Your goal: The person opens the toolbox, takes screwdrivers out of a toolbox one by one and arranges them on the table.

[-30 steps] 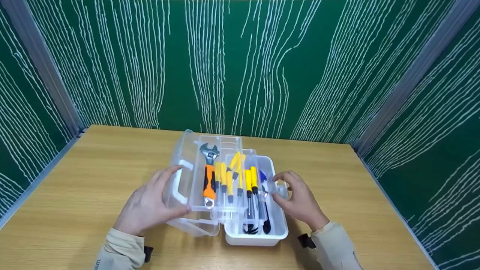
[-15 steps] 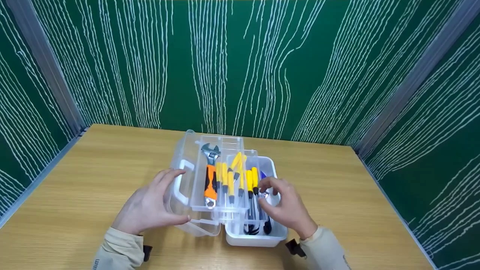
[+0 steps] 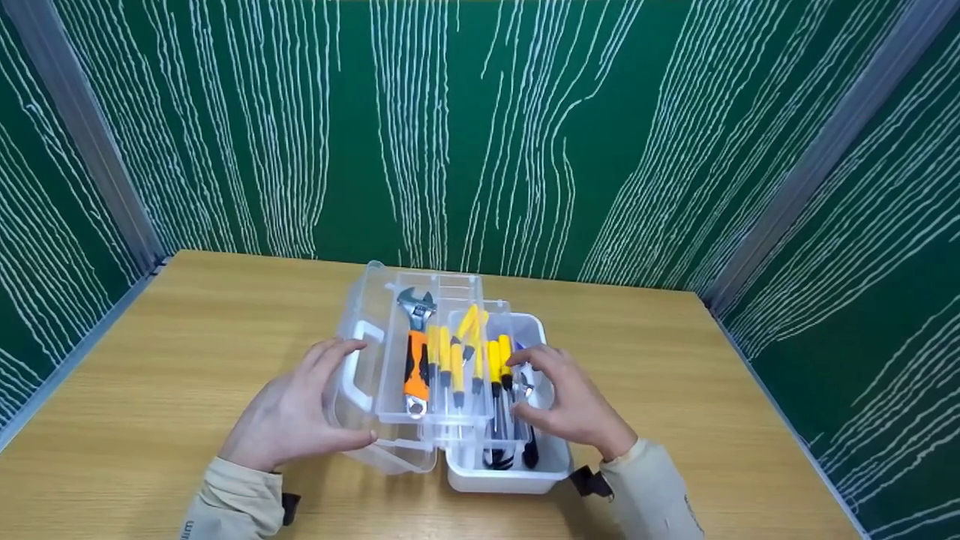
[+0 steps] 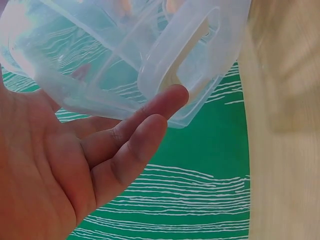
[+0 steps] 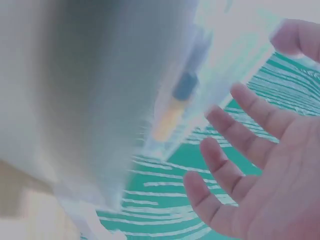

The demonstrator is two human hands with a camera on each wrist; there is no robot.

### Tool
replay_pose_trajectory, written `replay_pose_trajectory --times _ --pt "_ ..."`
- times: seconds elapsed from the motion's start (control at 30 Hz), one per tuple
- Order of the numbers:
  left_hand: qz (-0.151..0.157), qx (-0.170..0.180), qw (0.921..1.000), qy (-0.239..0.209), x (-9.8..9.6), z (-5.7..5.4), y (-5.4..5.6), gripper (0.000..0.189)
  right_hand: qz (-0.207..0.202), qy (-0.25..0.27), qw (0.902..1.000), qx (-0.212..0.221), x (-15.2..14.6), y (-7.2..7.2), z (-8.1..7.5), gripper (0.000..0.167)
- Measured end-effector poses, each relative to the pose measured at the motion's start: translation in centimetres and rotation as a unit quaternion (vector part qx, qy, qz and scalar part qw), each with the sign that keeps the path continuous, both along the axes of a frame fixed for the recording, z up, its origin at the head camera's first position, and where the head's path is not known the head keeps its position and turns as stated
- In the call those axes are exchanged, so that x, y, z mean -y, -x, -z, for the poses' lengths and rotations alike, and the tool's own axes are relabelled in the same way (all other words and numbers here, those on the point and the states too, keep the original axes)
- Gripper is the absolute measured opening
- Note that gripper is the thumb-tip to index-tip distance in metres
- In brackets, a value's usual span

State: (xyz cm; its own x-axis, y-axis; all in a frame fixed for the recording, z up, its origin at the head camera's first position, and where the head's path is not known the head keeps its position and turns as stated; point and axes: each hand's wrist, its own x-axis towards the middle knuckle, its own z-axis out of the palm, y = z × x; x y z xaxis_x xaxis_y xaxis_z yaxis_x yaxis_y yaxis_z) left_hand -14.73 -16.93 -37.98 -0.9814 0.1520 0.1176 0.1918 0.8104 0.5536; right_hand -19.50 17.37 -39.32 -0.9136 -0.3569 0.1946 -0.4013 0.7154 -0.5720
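Observation:
A clear plastic toolbox with a white base [image 3: 551, 450] stands unfolded. Its transparent lid [image 3: 367, 300] with a white handle [image 3: 352, 367] leans out to the left. The upper tray [image 3: 390, 415] bears an orange-handled adjustable wrench [image 3: 417, 364]. Several yellow-handled screwdrivers [image 3: 457, 367] lie to its right. My left hand [image 3: 289, 412] is spread along the lid, its loosely bent fingers [image 4: 170, 97] by the handle. At the right side of the trays, my right hand [image 3: 574, 401] hovers over the base with thumb and fingers apart. In the right wrist view its fingers [image 5: 240, 130] hold nothing.
The toolbox stands on a wooden table [image 3: 225, 322]. Green panels with white wavy lines [image 3: 510, 150] rise behind it and at both sides, with grey posts [image 3: 795, 157] at the corners. Black-ended tools [image 3: 499, 457] lie low in the base.
My right hand has moved left from the base's right rim and latch, in over the base towards the trays. The left hand stays by the lid.

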Motion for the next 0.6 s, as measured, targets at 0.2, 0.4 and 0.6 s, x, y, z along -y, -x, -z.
replay_pose_trajectory --times 0.2,0.4,0.6 --pt "-0.001 -0.001 1.0 -0.001 0.1 0.0 0.0 0.106 0.004 0.007 0.9999 0.01 -0.8 0.5 -0.6 0.054" --pt "0.005 -0.028 0.9996 0.006 0.3 0.2 0.0 0.102 -0.018 -0.009 0.9993 0.03 0.0 1.8 -0.7 0.059" --pt "0.008 -0.027 0.9996 0.0 0.2 0.2 0.0 0.102 -0.024 -0.034 0.9975 0.057 0.6 2.9 -0.7 0.065"
